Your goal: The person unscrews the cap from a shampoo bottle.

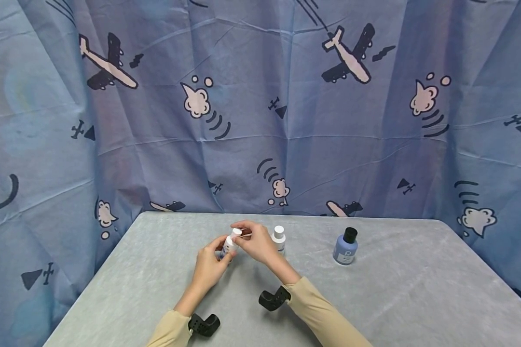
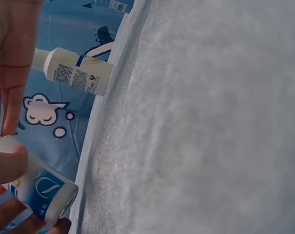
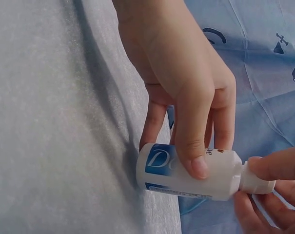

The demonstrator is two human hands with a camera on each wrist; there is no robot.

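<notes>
Left hand [image 1: 210, 262] is wrapped round a small white bottle [image 1: 229, 246], holding it steady just above the table [image 1: 399, 294], so the right hand [image 1: 256, 241] can pinch its cap [image 1: 236, 232]. Another white bottle [image 1: 279, 238] stands just beside them, with a blue bottle [image 1: 345, 246] further right.

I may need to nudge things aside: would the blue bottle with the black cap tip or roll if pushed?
The blue bottle stands upright on the grey table cover, squat and broad-based, so it would probably slide rather than tip. Pushed near its black cap, it might topple; its rounded body would then likely roll.
</notes>
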